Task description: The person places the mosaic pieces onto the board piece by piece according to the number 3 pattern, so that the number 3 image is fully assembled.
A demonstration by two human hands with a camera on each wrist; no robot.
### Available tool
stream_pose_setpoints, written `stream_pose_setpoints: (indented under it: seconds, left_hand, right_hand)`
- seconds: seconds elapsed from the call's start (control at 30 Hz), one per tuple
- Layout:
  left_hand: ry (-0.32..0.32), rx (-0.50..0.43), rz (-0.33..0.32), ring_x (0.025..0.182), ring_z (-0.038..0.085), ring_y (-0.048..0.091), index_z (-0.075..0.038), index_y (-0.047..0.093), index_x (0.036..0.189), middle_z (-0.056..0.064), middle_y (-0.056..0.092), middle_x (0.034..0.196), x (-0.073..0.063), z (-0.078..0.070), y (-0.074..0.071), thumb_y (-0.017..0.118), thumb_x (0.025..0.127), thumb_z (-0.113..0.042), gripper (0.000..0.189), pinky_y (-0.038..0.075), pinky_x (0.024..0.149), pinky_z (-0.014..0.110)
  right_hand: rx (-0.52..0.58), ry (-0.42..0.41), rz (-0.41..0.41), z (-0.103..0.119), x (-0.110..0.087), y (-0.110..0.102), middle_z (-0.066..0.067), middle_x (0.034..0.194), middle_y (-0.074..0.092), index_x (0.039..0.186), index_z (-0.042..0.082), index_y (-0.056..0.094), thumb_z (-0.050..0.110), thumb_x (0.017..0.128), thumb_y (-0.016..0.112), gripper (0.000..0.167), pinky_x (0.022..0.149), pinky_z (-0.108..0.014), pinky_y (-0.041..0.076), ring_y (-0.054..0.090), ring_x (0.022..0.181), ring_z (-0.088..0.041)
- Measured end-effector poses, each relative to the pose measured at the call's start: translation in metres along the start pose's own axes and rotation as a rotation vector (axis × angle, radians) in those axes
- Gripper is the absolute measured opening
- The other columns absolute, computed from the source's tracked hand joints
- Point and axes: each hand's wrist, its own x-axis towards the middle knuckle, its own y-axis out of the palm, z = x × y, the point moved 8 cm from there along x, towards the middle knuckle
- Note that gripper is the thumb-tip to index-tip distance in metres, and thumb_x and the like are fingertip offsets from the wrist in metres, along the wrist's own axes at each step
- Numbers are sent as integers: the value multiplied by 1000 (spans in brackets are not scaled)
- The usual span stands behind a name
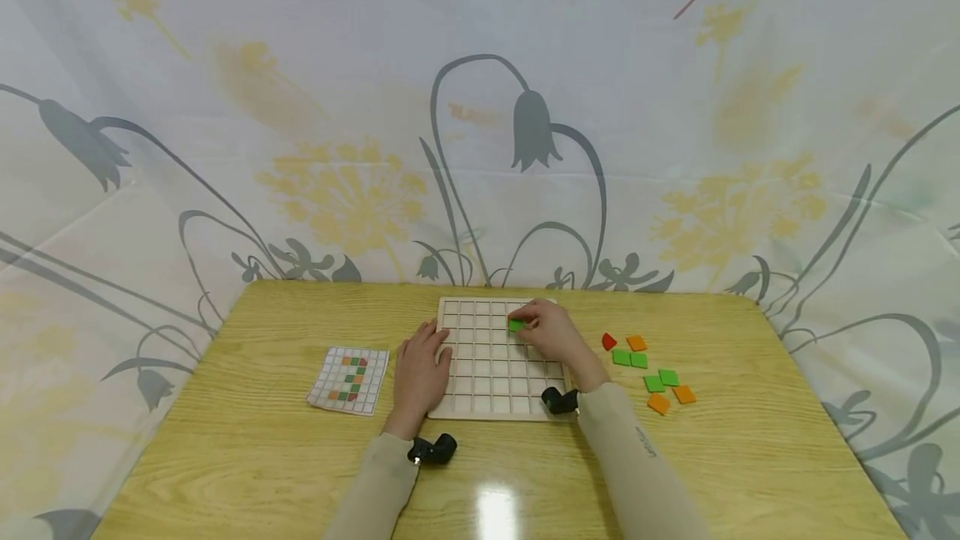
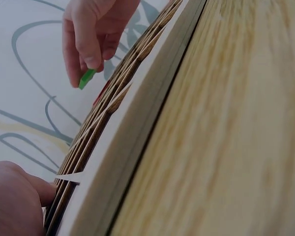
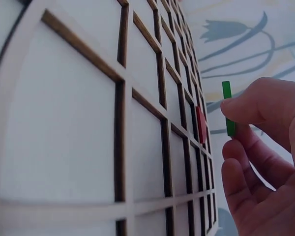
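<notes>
My right hand (image 1: 553, 332) pinches a green square tile (image 3: 227, 105) between thumb and fingers, over the upper right part of a pale wooden grid board (image 1: 480, 417). In the right wrist view the tile is held on edge, apart from the board's surface. A red piece (image 3: 200, 125) sits in the grid close to that hand. My left hand (image 1: 422, 369) rests along the board's left edge, with its fingers extended and its thumb (image 2: 45, 191) at the frame. Part of the board's right side is hidden by my right hand and forearm.
Left of the board lies a paper card (image 1: 322, 390) printed with a grid of coloured shapes. To the right are loose green tiles (image 1: 654, 384), orange tiles (image 1: 684, 394) and a red rounded piece (image 1: 609, 342). A patterned curtain (image 1: 360, 107) hangs behind the wooden table (image 1: 247, 457).
</notes>
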Motion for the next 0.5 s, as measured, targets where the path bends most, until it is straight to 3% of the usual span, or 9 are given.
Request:
stream_pose_setpoints:
  seconds: [0.23,0.5]
  left_hand:
    - [13,-9,-11,142,32,36,-4,63,134,14,47,150,1,0,0,58,101,-18,36,24,115,58]
    - [5,-17,-5,142,32,36,-5,63,134,14,46,151,0,1,1,58,101,-19,36,24,115,58]
  right_hand:
    - [59,26,-29,-3,10,7,-8,109,63,116,2,73,0,87,67,30,80,-39,52,58,94,-24]
    - [172,88,-87,-11,15,19,-8,103,63,114,2,74,0,88,69,27,78,-36,51,58,89,-22]
